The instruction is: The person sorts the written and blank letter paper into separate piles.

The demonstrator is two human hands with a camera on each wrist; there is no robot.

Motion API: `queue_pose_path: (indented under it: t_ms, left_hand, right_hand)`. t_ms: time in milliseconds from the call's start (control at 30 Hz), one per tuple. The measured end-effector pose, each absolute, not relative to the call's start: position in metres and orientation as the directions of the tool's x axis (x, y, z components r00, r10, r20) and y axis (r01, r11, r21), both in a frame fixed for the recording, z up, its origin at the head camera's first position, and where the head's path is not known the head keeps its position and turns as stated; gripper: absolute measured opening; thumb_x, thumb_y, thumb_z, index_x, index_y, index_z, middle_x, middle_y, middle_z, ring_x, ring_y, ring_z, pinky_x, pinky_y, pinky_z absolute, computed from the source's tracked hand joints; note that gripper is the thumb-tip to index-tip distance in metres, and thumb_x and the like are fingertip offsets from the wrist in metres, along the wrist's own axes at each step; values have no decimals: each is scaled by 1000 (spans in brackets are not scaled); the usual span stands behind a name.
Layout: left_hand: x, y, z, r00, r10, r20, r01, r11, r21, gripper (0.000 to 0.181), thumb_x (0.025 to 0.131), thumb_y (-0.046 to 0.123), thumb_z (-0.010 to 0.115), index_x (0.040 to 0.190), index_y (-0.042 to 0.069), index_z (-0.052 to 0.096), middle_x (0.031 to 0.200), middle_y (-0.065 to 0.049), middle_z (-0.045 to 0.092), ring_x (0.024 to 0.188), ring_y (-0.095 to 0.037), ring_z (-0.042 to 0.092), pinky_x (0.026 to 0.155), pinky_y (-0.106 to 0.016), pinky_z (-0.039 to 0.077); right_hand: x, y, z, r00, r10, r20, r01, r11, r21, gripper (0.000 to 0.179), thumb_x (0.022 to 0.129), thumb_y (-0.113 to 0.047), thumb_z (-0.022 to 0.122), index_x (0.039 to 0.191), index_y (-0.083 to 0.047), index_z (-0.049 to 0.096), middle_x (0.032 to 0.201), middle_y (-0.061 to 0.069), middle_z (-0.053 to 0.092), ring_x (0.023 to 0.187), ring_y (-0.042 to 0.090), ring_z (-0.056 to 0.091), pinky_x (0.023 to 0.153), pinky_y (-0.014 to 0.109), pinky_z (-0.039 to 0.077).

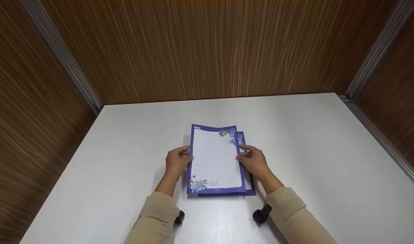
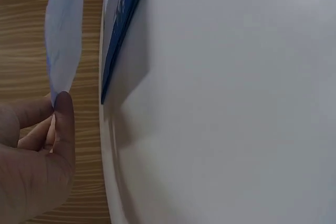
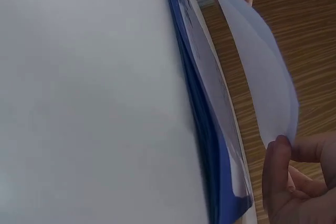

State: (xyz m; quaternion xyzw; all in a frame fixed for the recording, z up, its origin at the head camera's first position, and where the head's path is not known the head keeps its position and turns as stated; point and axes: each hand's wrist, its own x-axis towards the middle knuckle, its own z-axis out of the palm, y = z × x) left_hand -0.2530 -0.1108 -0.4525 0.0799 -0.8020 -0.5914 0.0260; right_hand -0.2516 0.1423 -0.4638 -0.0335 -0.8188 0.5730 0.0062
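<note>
A sheet of paper (image 1: pixel 215 159) with a purple border and blue flowers at two corners is held up by its two long sides. My left hand (image 1: pixel 178 161) pinches its left edge between thumb and fingers; my right hand (image 1: pixel 256 162) pinches the right edge. Both wrist views show the sheet's plain white back, slightly bowed and raised off the table. Beneath it lies a stack of similar purple-bordered sheets (image 1: pixel 250 189), mostly hidden in the head view. In the right wrist view the stack (image 3: pixel 202 108) shows several layered blue-purple edges.
The stack lies on a white table (image 1: pixel 305 145). Wood-grain panels (image 1: pixel 220 47) stand behind the table and along both sides, with metal strips (image 1: pixel 379 47) at the corners. Black wrist devices (image 1: pixel 261 215) sit at both sleeve cuffs.
</note>
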Motion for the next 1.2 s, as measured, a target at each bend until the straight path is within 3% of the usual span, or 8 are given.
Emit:
queue_pose_path:
  t_ms: [300,500,967,1200]
  left_hand:
    - [-254,-138,-454,-981,-179,-73,-120,268,956,38,83,-8,66,121,-3,62,107,-15,62,98,-26,62,77,-30,55]
    - [-252,-156,-451,-980,-170,-101,-141,243,960,40,85,-8,64,124,-3,59,111,-18,60,99,-26,61,76,-29,55]
    - [-241,-203,-445,-979,-154,-135,-175,286,942,42,90,-3,59,131,-2,53,120,-20,57,104,-28,60,79,-28,54]
    - [-238,-220,-443,-974,-161,-159,-202,307,930,42,91,-1,59,133,-2,52,123,-20,56,105,-28,60,80,-27,54]
  right_hand:
    - [-251,112,-461,-995,77,-59,80,299,-951,42,85,-1,67,126,0,58,94,14,68,61,15,58,49,25,48]
    - [-251,93,-460,-994,79,-77,97,293,-951,42,86,-3,67,128,-2,58,95,12,67,61,14,58,48,24,48]
    - [-247,47,-461,-994,41,-103,110,236,-965,44,86,-3,67,128,-2,57,96,11,66,69,16,60,54,25,50]
    - [-246,31,-462,-995,37,-95,101,257,-961,42,85,-3,68,126,0,59,96,12,67,78,18,64,64,27,54]
